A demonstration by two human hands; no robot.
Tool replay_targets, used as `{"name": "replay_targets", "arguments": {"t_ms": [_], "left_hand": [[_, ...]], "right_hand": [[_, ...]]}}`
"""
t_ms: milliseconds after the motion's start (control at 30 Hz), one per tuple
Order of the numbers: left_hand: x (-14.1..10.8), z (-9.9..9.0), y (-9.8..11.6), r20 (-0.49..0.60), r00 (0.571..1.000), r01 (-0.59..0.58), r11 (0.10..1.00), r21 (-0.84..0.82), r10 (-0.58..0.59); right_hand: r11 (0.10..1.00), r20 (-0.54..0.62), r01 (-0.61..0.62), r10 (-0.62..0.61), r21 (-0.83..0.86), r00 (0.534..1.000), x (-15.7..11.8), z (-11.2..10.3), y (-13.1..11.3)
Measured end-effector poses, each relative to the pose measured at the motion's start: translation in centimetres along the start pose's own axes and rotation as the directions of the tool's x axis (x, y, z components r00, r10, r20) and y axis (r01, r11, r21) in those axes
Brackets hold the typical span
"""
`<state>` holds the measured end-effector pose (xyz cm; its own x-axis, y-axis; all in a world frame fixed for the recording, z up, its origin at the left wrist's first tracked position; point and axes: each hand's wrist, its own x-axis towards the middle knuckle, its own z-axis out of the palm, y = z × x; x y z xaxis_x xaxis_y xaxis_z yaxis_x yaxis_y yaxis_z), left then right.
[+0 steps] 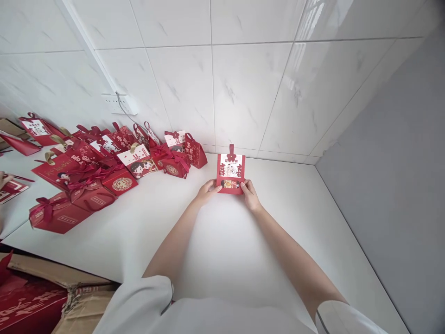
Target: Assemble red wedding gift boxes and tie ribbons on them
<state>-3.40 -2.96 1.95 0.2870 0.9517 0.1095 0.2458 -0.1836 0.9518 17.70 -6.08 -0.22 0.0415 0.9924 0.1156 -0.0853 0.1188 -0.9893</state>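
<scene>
A red gift box (231, 172) with a ribbon loop on top, a white printed panel and a small window near its base stands upright on the white table. My left hand (208, 190) grips its lower left side, thumb on the front. At the lower right side, my right hand (251, 193) holds it in the same way. Small items show through the window. The fingers behind the box are hidden.
Several red gift boxes (121, 178) with ribbons crowd the table's left part. A socket (120, 104) with a cable is on the tiled wall. A person's hand (4, 179) shows at the left edge. An open carton (86, 311) is at lower left.
</scene>
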Motion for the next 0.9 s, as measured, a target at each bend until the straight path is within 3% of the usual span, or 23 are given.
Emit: {"name": "replay_targets", "arguments": {"t_ms": [300, 533, 767, 900], "left_hand": [[-1.4, 1.2, 0.3, -0.024, 1.0, -0.015, 0.979, 0.203, 0.02], [-1.6, 1.1, -0.3, -0.081, 0.996, -0.02, 0.972, 0.232, 0.04], [-2.0, 0.6, 0.2, 0.046, 0.995, -0.093, 0.964, 0.251, 0.084], [-2.1, 0.4, 0.4, 0.06, 0.992, -0.121, 0.945, 0.304, 0.107]], "right_hand": [[1.0, -0.16, 0.017, -0.017, -0.005, 0.987, -0.5, 0.1, -0.3], [0.998, -0.091, 0.024, -0.029, -0.053, 0.995, -1.7, -0.5, -0.6], [0.993, -0.123, -0.006, -0.009, -0.118, 0.992, -1.3, -0.7, -0.4], [0.976, -0.056, 0.005, -0.018, -0.219, 0.998, -1.1, -1.1, -0.3]]}}
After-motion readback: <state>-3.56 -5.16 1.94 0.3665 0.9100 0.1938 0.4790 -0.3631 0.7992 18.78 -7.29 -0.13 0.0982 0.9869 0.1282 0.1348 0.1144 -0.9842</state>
